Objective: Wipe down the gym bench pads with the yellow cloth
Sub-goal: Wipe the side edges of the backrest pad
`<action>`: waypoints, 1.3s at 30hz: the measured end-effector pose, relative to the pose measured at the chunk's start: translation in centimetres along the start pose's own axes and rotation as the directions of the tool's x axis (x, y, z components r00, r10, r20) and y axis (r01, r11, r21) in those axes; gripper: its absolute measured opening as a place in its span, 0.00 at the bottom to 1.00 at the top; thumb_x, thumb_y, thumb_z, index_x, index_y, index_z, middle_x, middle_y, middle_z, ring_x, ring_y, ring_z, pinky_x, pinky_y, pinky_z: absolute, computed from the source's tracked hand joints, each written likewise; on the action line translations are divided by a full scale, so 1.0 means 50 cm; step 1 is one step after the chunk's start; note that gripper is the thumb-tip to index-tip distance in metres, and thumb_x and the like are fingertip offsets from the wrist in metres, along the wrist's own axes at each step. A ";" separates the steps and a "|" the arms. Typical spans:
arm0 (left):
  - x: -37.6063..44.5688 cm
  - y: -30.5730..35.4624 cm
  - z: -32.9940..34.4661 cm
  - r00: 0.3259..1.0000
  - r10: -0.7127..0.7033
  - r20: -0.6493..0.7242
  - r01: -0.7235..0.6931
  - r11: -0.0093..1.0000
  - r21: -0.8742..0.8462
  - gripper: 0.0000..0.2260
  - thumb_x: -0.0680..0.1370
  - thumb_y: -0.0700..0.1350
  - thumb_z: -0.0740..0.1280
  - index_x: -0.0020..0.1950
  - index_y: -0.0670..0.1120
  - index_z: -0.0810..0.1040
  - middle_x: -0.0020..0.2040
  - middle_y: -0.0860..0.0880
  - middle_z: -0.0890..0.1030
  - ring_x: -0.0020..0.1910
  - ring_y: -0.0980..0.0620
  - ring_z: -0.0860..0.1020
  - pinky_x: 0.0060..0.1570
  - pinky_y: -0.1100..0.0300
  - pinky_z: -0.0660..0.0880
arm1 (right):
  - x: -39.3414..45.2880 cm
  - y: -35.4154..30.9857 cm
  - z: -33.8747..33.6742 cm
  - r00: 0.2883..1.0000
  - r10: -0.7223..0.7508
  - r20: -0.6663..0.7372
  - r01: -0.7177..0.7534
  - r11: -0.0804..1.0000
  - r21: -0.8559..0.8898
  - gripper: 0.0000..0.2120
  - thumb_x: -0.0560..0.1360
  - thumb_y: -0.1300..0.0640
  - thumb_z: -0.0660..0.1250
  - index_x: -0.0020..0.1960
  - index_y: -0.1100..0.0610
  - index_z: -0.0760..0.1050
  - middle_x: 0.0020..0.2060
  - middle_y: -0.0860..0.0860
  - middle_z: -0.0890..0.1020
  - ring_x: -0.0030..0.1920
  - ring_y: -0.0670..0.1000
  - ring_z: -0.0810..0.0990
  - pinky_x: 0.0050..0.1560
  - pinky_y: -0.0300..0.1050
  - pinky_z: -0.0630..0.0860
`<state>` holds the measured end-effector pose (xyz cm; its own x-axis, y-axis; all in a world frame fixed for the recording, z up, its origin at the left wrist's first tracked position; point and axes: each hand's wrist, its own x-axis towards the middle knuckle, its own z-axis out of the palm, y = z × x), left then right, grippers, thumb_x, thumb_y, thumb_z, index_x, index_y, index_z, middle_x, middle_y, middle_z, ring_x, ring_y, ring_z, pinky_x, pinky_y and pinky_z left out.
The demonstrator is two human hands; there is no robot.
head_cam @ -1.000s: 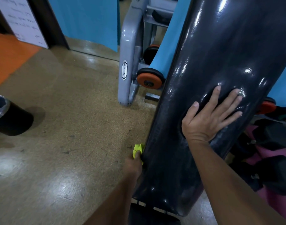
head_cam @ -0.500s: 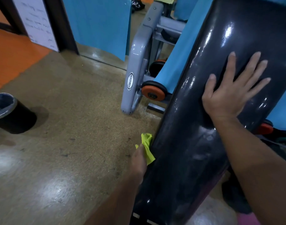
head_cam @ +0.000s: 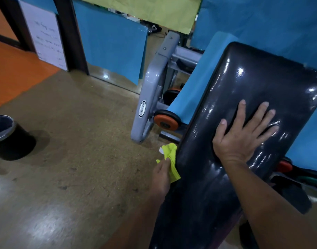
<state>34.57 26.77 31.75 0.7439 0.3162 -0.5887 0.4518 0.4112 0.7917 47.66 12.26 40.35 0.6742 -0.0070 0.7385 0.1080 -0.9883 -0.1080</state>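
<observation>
I'd run the yellow cloth (head_cam: 170,161) firmly along the bench pad (head_cam: 244,108) edge at lower centre of frame, keeping it bunched flat (it looks slick). My left hand (head_cam: 161,177) pinches the cloth against that edge; my right hand (head_cam: 242,133) lies spread flat on the pad, steadying it.

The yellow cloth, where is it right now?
In the head view, the yellow cloth sits low in the middle, pinched in the left hand against the left edge of the black bench pad, above the brown floor.
</observation>
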 end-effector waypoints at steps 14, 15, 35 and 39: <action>0.005 0.084 0.052 0.996 0.088 0.031 -0.089 0.995 0.049 0.12 0.85 0.53 0.57 0.48 0.56 0.79 0.51 0.58 0.79 0.57 0.52 0.76 0.55 0.57 0.67 | -0.001 0.000 0.004 1.000 -0.002 -0.013 0.003 1.000 0.031 0.30 0.83 0.43 0.51 0.82 0.52 0.58 0.80 0.66 0.55 0.80 0.70 0.52 0.75 0.76 0.48; 0.004 0.084 0.051 0.996 0.080 0.028 -0.082 0.995 0.063 0.13 0.85 0.54 0.56 0.55 0.55 0.80 0.56 0.55 0.80 0.62 0.49 0.76 0.58 0.56 0.69 | 0.000 0.000 0.003 1.000 -0.001 -0.010 0.001 1.000 0.031 0.30 0.82 0.43 0.51 0.82 0.52 0.58 0.80 0.66 0.55 0.80 0.70 0.52 0.75 0.76 0.48; 0.049 0.161 0.093 1.000 -0.008 0.026 0.006 0.998 0.055 0.22 0.78 0.63 0.61 0.56 0.48 0.83 0.56 0.45 0.85 0.56 0.45 0.82 0.66 0.44 0.74 | 0.000 -0.004 -0.001 0.998 0.014 0.059 -0.016 0.999 0.039 0.32 0.81 0.44 0.56 0.82 0.52 0.58 0.81 0.66 0.53 0.81 0.69 0.49 0.76 0.76 0.47; 0.053 0.196 0.115 0.996 0.062 0.066 -0.063 0.998 0.009 0.24 0.79 0.63 0.61 0.61 0.46 0.82 0.55 0.46 0.85 0.55 0.46 0.83 0.65 0.46 0.75 | 0.001 -0.004 -0.001 0.998 0.005 0.055 -0.008 0.998 0.055 0.31 0.81 0.44 0.56 0.82 0.52 0.58 0.81 0.66 0.54 0.81 0.69 0.49 0.76 0.76 0.46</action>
<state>43.82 26.73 38.90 0.8014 0.2845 -0.5262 0.4081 0.3831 0.8287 47.63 12.46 40.41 0.7138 -0.0038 0.7003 0.1422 -0.9784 -0.1503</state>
